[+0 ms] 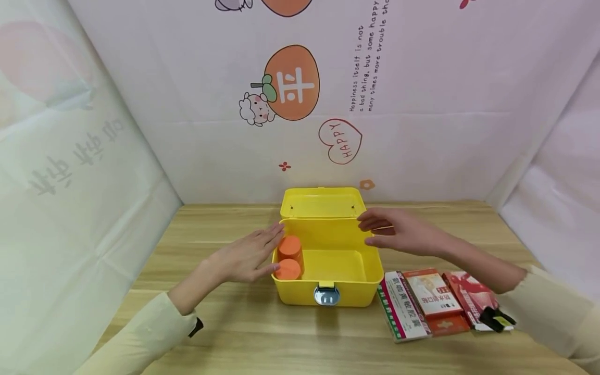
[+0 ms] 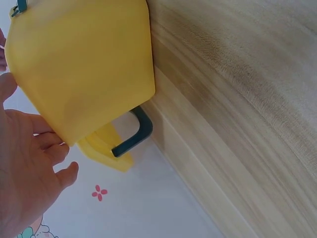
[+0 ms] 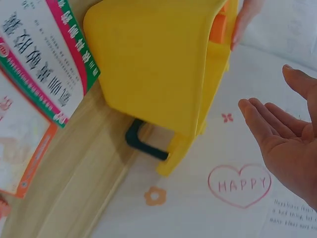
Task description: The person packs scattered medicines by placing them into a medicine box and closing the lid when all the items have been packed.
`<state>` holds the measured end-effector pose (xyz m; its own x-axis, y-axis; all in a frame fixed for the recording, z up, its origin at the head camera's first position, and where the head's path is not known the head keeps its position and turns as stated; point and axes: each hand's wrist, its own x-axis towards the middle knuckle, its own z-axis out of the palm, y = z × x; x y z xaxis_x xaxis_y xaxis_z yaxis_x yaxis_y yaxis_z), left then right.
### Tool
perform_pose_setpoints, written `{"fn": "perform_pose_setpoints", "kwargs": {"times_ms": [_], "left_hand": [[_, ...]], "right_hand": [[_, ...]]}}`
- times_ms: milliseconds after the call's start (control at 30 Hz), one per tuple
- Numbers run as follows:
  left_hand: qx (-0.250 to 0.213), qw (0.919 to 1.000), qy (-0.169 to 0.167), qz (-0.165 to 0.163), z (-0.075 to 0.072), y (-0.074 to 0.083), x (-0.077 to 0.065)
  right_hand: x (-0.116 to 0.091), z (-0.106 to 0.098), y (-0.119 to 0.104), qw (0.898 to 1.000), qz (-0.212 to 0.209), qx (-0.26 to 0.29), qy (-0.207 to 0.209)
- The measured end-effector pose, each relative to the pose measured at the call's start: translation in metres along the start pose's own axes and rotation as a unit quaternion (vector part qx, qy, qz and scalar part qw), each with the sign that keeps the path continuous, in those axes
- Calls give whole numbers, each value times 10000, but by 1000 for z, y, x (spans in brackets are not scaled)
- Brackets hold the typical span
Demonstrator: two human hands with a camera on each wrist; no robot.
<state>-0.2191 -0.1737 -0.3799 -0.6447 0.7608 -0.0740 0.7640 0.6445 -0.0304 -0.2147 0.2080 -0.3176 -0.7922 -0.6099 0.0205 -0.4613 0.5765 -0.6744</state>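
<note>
A yellow storage box (image 1: 349, 295) stands on the table with its lid (image 1: 323, 203) swung up at the back and a silver latch (image 1: 326, 296) hanging on its front. Inside, at the left end, are two orange round-topped containers (image 1: 290, 247). My left hand (image 1: 247, 257) is at the box's left rim, fingers extended along it and the thumb near the front container; in the left wrist view its fingertips meet the rim. Above the right rim, my right hand (image 1: 404, 232) hovers with relaxed fingers and nothing in them. A dark handle (image 3: 143, 144) shows behind the box.
To the right of the box lie a white-and-green medicine box (image 1: 405, 307), an orange-and-white box (image 1: 432, 295) and a red-and-white packet (image 1: 471, 294), close together under my right forearm. Printed white sheeting (image 1: 422, 156) encloses the wooden table (image 1: 225, 323) at the back and sides.
</note>
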Motion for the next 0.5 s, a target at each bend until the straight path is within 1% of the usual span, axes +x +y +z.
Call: {"fn": "perform_pose_setpoints", "kwargs": {"times_ms": [167, 300, 500], "left_hand": [[-13, 10000, 15, -54, -2, 0, -1], [1, 10000, -13, -93, 0, 1, -1], [-115, 9998, -77, -141, -1, 4, 1]], "right_hand": [[-23, -14, 11, 9991, 224, -174, 326], [-36, -19, 20, 9985, 196, -256, 454], [-53, -23, 32, 9977, 208, -195, 612]]}}
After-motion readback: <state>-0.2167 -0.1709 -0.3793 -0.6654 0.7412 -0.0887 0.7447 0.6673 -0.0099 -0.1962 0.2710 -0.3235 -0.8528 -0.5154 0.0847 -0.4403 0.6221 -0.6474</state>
